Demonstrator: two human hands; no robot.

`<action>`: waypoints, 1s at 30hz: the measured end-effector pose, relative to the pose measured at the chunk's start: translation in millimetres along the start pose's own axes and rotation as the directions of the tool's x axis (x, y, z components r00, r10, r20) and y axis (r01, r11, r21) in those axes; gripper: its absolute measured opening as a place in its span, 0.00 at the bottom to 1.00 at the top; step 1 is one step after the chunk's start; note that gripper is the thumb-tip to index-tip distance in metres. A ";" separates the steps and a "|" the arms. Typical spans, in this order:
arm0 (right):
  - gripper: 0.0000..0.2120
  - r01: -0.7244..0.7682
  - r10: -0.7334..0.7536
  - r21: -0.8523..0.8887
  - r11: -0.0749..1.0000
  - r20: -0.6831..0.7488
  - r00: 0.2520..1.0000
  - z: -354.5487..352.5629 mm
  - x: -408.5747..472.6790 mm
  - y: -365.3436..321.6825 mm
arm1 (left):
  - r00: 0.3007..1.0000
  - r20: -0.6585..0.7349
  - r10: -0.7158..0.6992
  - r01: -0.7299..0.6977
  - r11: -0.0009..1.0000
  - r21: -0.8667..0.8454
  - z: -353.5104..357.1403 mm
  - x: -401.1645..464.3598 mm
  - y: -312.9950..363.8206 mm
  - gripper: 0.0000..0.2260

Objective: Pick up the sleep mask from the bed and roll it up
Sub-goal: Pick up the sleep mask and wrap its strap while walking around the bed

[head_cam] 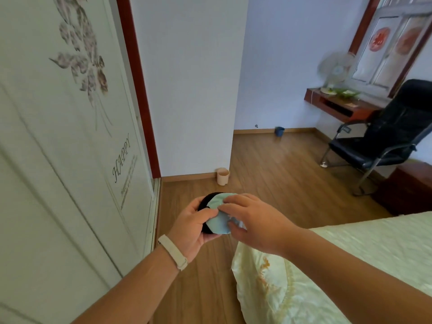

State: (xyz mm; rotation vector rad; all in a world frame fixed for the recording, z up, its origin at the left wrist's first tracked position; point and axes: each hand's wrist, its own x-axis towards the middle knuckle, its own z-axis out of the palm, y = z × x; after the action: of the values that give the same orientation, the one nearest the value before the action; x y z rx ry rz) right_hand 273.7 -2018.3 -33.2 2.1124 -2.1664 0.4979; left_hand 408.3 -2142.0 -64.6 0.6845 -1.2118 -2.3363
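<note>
The sleep mask (218, 222) is pale mint green on one side and black on the other, and it sits bunched into a compact curl in mid-air above the wooden floor. My left hand (190, 228), with a pale band on the wrist, cups it from the left and below, thumb across the green face. My right hand (254, 220) grips it from the right, fingertips pressing on the green fabric at the top and near a small whitish tag. The bed (364, 249) with its pale yellow cover lies to the lower right, under my right forearm.
A white wardrobe door (65, 160) printed with flowers stands close on the left. A small beige bin (222, 176) is by the wall corner ahead. A black office chair (383, 139), a wall desk (343, 106) with a fan, and a dark red cabinet (406, 190) are at the right.
</note>
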 end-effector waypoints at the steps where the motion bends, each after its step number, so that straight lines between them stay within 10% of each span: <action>1: 0.19 0.005 -0.005 -0.001 1.000 -0.003 1.000 2.0 11.6 4.4 | 1.000 -0.002 0.007 -0.007 1.000 0.014 -4.7 9.8 6.4 0.13; 30: 0.19 -0.058 0.062 0.086 0.995 -0.050 0.997 51.7 276.9 291.1 | 0.999 -0.024 -0.031 0.033 0.997 0.072 -2.7 393.7 107.0 0.12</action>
State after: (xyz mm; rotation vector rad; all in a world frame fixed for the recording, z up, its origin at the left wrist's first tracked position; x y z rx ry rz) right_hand -17.7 -2298.7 -57.1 2.0555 -2.2233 0.6540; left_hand 113.2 -2423.8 -67.5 0.7585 -1.2900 -2.3137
